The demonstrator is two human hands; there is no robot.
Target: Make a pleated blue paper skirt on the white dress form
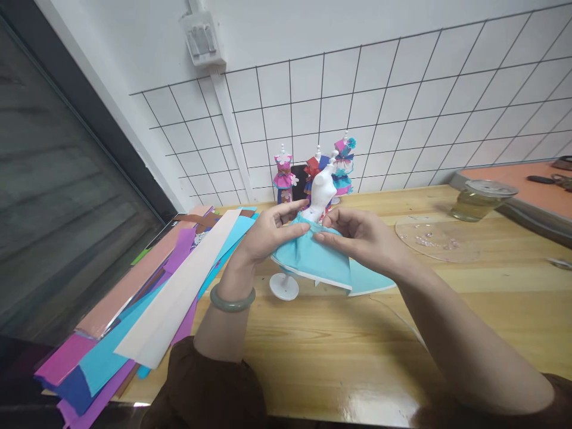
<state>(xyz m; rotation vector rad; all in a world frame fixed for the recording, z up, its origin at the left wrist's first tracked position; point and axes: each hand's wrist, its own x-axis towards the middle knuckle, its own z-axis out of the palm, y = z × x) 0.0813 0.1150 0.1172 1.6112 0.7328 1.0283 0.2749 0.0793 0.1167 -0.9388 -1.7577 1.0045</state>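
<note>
A small white dress-form mannequin (322,189) stands tilted on its round white base (283,287). Light blue crepe paper (313,259) with a white lower edge is wrapped around its waist like a skirt, and a loose length trails off to the right. My left hand (272,229) is closed on the gathered paper at the left of the waist, thumb in front and forefinger reaching behind the form. On the other side, my right hand (353,235) pinches the top edge of the paper between thumb and fingers.
Several dressed mini mannequins (283,176) stand by the tiled wall. Coloured crepe paper strips (179,286) are piled at left. At right are a clear plate (438,241) with small beads, a lidded cup (480,199) of yellowish liquid and an orange-topped surface (527,187).
</note>
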